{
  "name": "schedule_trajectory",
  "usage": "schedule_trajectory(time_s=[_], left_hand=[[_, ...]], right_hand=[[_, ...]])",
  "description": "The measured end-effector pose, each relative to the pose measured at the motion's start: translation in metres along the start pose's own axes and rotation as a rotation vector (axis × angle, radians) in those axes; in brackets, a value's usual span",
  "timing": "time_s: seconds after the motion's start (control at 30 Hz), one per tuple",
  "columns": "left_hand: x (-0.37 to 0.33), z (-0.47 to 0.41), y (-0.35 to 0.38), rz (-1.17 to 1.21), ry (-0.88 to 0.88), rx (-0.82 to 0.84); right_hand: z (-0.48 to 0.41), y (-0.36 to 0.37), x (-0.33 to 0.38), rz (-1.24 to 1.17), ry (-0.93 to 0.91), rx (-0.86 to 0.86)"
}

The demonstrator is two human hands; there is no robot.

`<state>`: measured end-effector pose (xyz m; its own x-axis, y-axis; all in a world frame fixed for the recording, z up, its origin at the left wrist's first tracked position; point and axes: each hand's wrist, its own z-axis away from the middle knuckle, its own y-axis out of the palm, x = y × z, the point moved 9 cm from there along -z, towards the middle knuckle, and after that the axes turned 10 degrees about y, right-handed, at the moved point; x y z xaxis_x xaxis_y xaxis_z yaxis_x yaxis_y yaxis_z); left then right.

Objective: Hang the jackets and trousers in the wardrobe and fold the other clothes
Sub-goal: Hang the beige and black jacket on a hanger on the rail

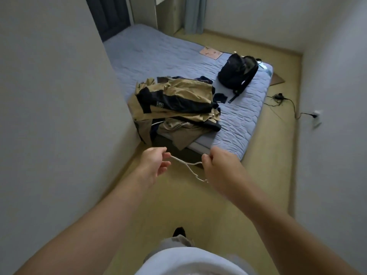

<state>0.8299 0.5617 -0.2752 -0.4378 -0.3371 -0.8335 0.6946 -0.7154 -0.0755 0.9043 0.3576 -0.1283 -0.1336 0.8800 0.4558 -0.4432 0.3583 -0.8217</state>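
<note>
- We hold a thin white hanger (184, 163) by its two ends. The left hand (155, 164) pinches one tip between thumb and forefinger, its other fingers loose. The right hand (220, 165) curls its fingers round the other end.
- Both forearms reach forward and down, hands near each other, the hanger slung between them above the floor (268, 155).
- The tan and black jacket (178, 100) lies crumpled atop a pile at the near corner of the mattress (238, 120), just ahead of the hands and touched by neither.
- In our judgement, the step goes best if one hand lets go to spread the jacket's shoulders. The other then feeds the hanger into one shoulder at a time, collar centred.
- A black backpack (236, 73) sits farther along the mattress, apart from the pile.
</note>
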Motion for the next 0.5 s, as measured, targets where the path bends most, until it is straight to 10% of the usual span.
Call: schedule_trajectory(time_s=[0.5], left_hand=[[-0.152, -0.252, 0.104, -0.112, 0.033, 0.134]], right_hand=[[-0.248, -0.036, 0.060, -0.317, -0.012, 0.013]])
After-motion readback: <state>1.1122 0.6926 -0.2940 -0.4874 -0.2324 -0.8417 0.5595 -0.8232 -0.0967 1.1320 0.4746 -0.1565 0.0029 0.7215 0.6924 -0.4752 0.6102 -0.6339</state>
